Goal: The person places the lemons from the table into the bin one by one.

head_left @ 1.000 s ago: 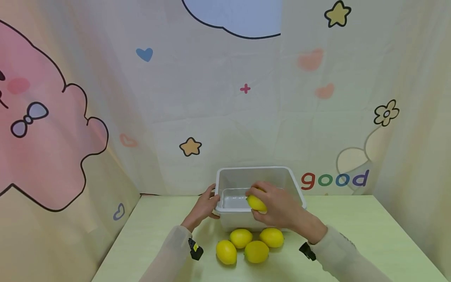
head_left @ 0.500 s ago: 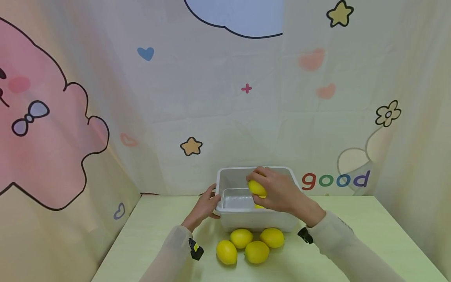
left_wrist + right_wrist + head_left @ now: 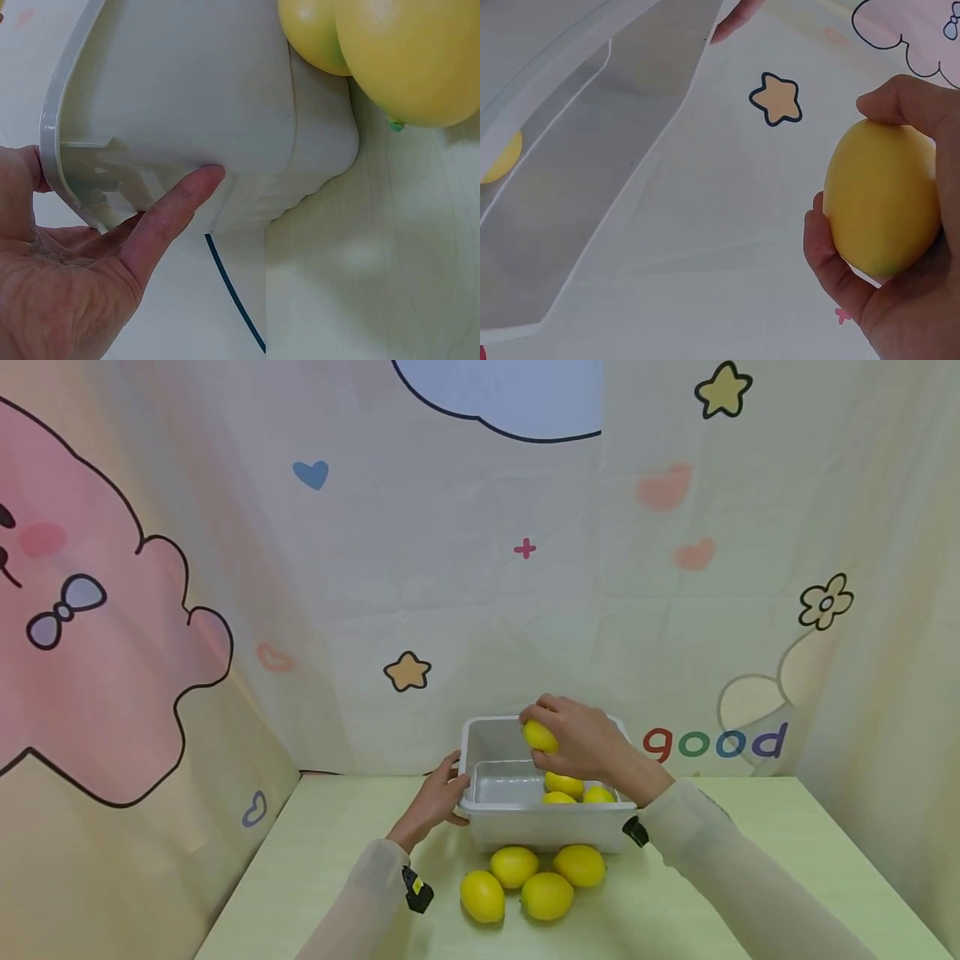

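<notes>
While one lemon (image 3: 881, 199) is held up above the box (image 3: 517, 831), apart from its walls in the right wrist view, the right hand (image 3: 581, 739) alone carries it: digits curled round opposite sides, pinching the fruit across its middle, presumably since a smooth oval would roll from a looser grip. Box upright on the table (image 3: 337, 860); three lemons (image 3: 564, 783) visible inside, grouped toward its right part, the near rim hiding some of them. Left hand (image 3: 435, 797) at the box's left end: fingers spread apart, one digit at the rim, another pressed along the outer wall below it, pinching the box's edge between them; likely a brace against sliding or tipping. Four lemons (image 3: 547, 896) lie loose in front of the box, between the two forearms, a spot probably chosen for short reach. Rear pair close to the front wall; contact cannot be told. Both sleeves (image 3: 360, 897) carry a small black device (image 3: 416, 889) near the wrist. Box placed toward the table's back, the printed curtain (image 3: 465, 593) behind it; whether they touch is unclear.
</notes>
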Action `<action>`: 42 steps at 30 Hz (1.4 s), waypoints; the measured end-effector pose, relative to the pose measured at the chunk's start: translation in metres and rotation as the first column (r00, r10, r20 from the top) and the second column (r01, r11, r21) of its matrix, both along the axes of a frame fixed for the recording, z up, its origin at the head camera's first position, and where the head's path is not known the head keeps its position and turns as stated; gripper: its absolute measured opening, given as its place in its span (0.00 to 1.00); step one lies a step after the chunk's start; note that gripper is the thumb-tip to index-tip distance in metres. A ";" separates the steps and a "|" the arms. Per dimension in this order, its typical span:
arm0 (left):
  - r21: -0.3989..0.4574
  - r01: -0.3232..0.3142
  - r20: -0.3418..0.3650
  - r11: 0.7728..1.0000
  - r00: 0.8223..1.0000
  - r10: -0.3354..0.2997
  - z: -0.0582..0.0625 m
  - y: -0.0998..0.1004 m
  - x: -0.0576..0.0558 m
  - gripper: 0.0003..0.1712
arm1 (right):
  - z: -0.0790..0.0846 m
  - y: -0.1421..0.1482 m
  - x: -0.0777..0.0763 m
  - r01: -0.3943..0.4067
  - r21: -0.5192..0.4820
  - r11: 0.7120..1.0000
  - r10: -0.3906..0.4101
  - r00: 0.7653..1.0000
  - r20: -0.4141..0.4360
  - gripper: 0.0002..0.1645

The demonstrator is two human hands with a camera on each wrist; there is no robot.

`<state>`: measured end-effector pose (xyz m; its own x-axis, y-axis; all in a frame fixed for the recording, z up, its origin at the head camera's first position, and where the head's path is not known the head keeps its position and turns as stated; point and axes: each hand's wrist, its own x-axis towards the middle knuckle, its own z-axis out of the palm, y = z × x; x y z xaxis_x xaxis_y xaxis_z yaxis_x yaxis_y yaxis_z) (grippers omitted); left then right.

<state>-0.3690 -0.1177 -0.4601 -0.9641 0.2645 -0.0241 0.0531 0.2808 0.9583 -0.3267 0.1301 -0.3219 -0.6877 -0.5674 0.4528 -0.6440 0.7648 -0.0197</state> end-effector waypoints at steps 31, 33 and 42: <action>-0.006 0.002 -0.007 1.000 1.000 -0.002 -0.001 0.000 -0.001 0.34 | 0.000 -0.018 -0.059 0.068 0.162 0.984 -0.106 0.965 0.240 0.23; -0.006 0.004 -0.006 1.000 1.000 -0.004 -0.001 0.000 -0.001 0.34 | 0.001 -0.019 -0.062 0.070 0.181 0.981 -0.115 0.961 0.252 0.23; -0.010 0.004 -0.008 1.000 1.000 -0.004 -0.002 0.000 -0.003 0.34 | 0.001 -0.022 -0.074 0.063 0.226 0.972 -0.137 0.934 0.331 0.22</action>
